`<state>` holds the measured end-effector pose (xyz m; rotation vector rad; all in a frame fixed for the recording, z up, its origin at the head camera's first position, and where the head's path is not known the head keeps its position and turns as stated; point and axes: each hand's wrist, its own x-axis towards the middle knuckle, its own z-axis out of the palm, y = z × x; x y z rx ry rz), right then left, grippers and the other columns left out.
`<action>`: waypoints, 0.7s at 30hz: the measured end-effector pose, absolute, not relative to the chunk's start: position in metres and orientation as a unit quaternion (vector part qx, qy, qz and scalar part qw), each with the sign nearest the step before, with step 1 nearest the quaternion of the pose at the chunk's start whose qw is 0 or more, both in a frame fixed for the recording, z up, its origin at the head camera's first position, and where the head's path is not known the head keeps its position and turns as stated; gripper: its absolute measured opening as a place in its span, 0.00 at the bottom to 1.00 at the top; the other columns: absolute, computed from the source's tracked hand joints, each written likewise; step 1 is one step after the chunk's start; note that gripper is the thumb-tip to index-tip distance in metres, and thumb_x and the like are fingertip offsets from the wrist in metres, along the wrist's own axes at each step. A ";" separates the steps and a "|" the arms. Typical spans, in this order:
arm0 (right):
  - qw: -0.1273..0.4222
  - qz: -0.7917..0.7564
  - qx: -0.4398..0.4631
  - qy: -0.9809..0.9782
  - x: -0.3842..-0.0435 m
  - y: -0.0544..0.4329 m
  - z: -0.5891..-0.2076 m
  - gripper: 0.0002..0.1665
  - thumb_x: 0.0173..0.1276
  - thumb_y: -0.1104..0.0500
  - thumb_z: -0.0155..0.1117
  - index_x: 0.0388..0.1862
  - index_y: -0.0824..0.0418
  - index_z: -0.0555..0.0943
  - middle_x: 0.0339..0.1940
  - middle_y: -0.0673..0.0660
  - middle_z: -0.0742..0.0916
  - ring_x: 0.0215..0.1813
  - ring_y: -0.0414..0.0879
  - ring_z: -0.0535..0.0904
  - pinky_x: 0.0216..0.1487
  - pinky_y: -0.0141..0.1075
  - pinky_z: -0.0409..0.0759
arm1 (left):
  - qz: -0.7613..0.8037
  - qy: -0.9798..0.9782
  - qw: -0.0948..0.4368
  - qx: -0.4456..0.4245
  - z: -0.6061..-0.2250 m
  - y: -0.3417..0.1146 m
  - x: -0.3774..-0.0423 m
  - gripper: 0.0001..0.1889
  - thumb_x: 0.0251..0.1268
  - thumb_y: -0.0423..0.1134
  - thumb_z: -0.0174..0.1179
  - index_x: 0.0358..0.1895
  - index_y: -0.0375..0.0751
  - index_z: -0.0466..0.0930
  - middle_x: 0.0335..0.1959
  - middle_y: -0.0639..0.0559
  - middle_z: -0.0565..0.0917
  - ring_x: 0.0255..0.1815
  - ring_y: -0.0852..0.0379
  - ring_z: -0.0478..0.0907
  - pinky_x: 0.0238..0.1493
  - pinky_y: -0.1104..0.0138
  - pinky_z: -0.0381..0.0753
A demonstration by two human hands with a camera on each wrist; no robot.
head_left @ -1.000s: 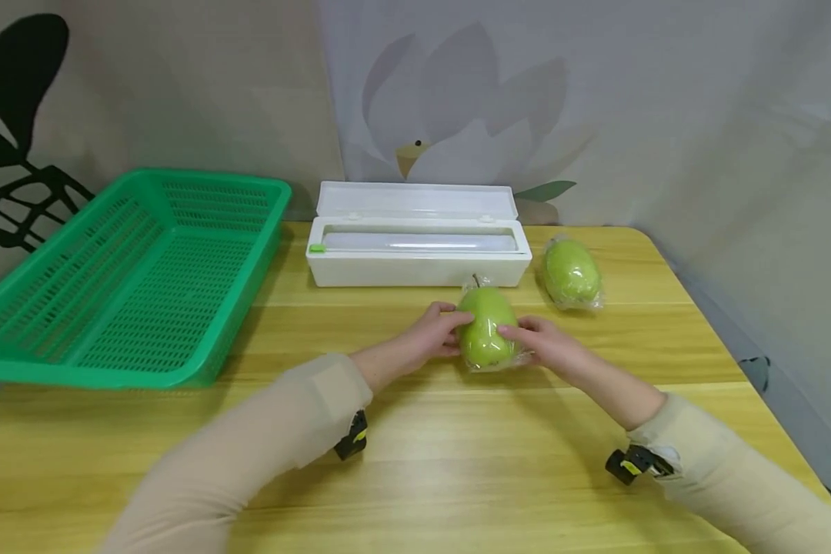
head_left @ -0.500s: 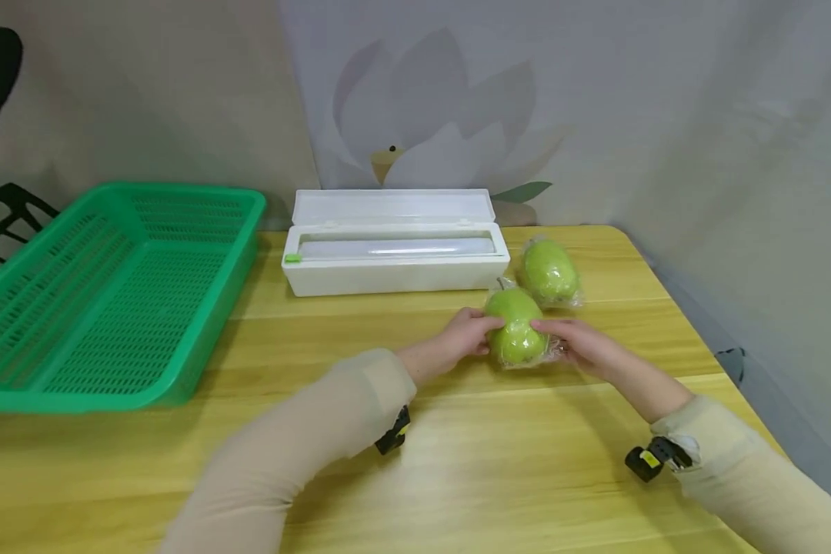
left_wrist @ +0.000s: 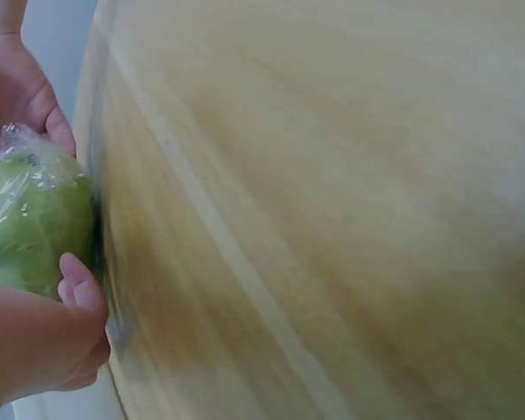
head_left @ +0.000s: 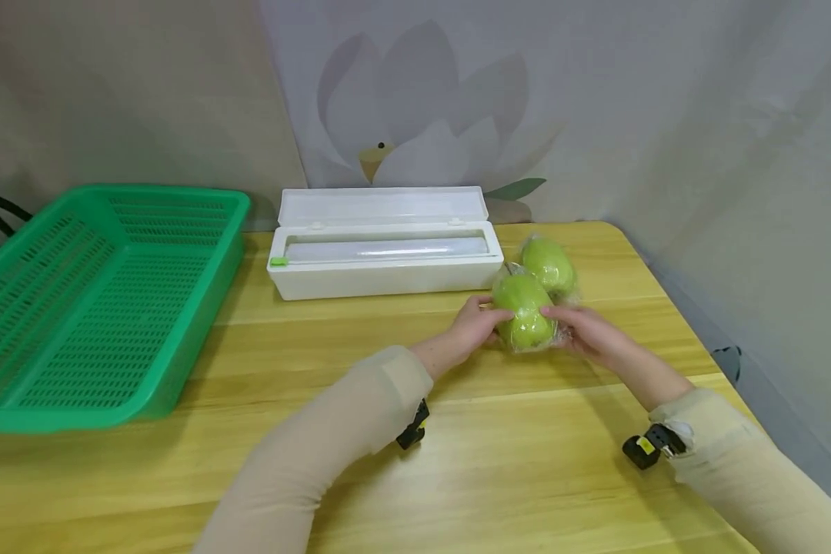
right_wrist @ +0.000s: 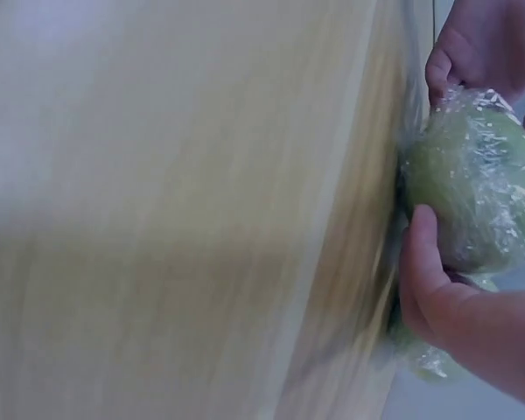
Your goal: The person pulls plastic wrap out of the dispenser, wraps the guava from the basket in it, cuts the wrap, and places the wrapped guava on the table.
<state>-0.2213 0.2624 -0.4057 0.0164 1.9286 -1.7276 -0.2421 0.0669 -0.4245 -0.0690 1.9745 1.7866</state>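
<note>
A green pear (head_left: 524, 308) wrapped in clear plastic film is held between both hands, close to the table top. My left hand (head_left: 472, 326) grips its left side, the thumb lying on the front. From the right, my right hand (head_left: 585, 332) grips it, thumb also on the front. Crinkled film shows over the pear (right_wrist: 472, 179) in the right wrist view. Right behind it lies a second film-wrapped pear (head_left: 550, 265), partly covered by the first; whether the two touch I cannot tell. The fingers under the held pear are mostly hidden.
A white cling film box (head_left: 388, 275) with its lid up and a roll inside stands at the back, just left of the pears. A green plastic basket (head_left: 169, 369) sits at the left. The wooden table (head_left: 512, 469) ends at a rounded corner back right.
Both hands have carried the held pear right and slightly back, from in front of the cling film box to beside the second pear. The head view has turned somewhat to the right.
</note>
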 end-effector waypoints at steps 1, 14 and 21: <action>0.269 -0.641 0.004 0.719 -0.221 0.262 -0.406 0.34 0.74 0.52 0.44 0.67 0.77 0.52 0.40 0.40 0.80 0.43 0.31 0.79 0.48 0.26 0.79 | 0.655 0.718 0.235 -0.026 -0.425 0.067 -0.241 0.33 0.59 0.38 0.59 0.66 0.32 0.58 0.60 0.37 0.71 0.43 0.52 0.77 0.48 0.65 0.80; 0.157 -0.438 -0.002 0.885 -0.211 0.240 -0.390 0.46 0.73 0.39 0.39 0.71 0.75 0.46 0.69 0.76 0.61 0.67 0.68 0.61 0.62 0.56 0.69 | 0.596 0.772 0.221 -0.007 -0.416 0.042 -0.236 0.37 0.62 0.47 0.57 0.70 0.34 0.54 0.62 0.37 0.71 0.56 0.46 0.73 0.57 0.60 0.75; -0.045 -0.320 -0.055 0.945 -0.196 0.223 -0.381 0.42 0.71 0.43 0.49 0.68 0.75 0.55 0.65 0.74 0.66 0.67 0.67 0.58 0.65 0.59 0.61 | 0.562 0.805 0.191 0.014 -0.404 0.016 -0.232 0.32 0.66 0.48 0.53 0.69 0.36 0.57 0.62 0.39 0.71 0.59 0.45 0.72 0.58 0.58 0.74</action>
